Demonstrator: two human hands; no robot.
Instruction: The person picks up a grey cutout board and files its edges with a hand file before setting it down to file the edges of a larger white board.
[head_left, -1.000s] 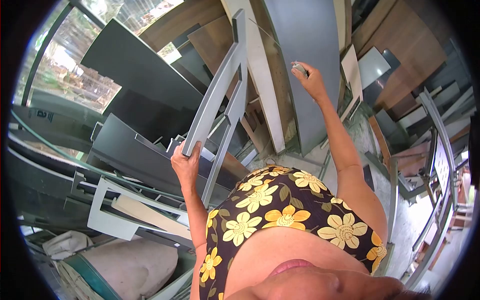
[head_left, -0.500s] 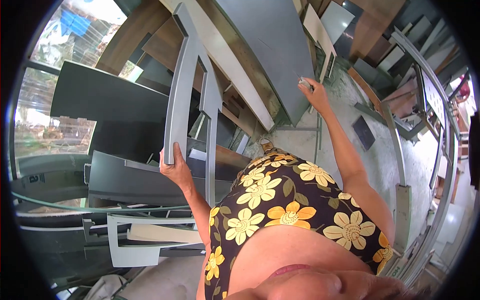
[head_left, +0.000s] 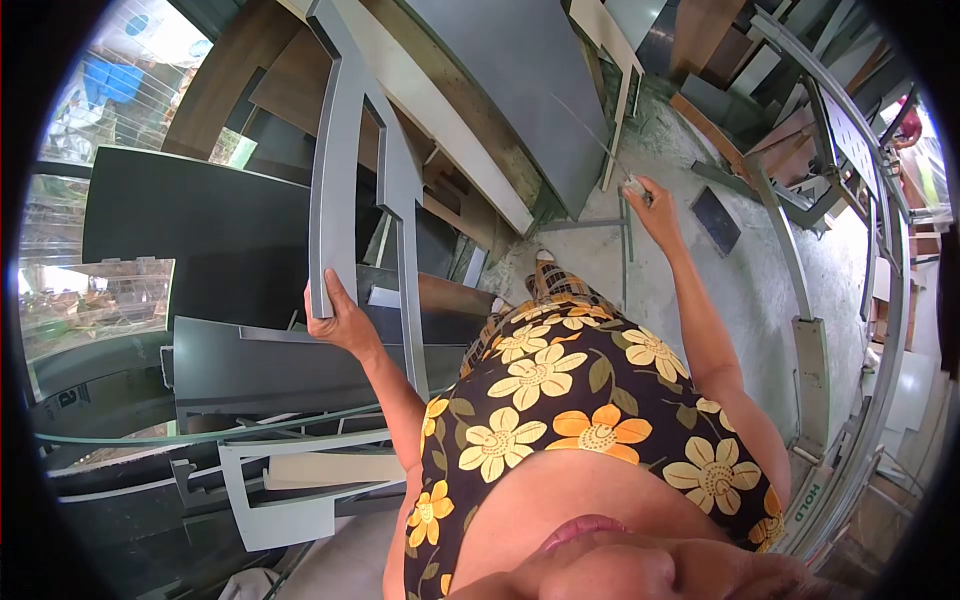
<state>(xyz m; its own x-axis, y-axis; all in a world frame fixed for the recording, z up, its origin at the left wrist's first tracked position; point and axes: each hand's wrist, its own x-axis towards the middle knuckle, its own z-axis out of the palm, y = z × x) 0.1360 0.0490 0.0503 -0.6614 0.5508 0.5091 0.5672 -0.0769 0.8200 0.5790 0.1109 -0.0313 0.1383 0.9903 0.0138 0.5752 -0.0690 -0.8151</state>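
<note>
Grey frame (head_left: 340, 170): located left of centre, reaching to the top edge of the picture. Left hand (head_left: 342, 322): thumb and fingers clamp its lower end. Right hand (head_left: 655, 212), right of centre: fingers close around a small pale object (head_left: 638, 188), from which a thin line (head_left: 605, 150), possibly thread, runs toward the upper left. Caution: the long frame is gripped near one end, so a slack grip may let it twist or tip against the dark panel (head_left: 200, 225) at left. The loose-looking line may snag on the grey board (head_left: 520, 90), top centre
</note>
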